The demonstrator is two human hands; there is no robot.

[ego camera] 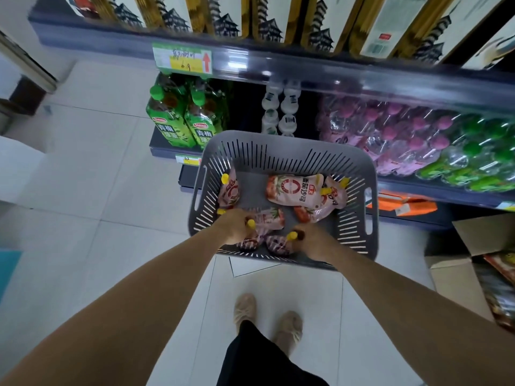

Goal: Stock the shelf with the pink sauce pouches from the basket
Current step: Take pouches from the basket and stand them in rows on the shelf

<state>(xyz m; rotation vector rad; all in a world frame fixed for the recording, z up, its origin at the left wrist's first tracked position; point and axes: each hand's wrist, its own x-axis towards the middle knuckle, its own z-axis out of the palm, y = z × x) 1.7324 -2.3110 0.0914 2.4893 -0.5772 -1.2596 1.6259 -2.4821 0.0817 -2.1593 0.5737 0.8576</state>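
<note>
A grey slotted basket (281, 147) sits on the floor in front of the shelves. Several pink sauce pouches with yellow caps lie inside it; the largest (292, 189) lies flat at the back right, another (229, 190) leans on the left wall. Both my hands reach down into the near side of the basket. My left hand (235, 227) is closed around a pouch (269, 218) near its yellow cap. My right hand (313, 240) grips another pouch (278, 243) by its cap.
The shelf unit holds green tea bottles (178, 118), white bottles (280, 107), and pink and green bottle packs (395, 135). Tall boxes stand on the upper shelf (278, 62). An open cardboard box (479, 246) sits on the floor at right. My feet stand on white tiles.
</note>
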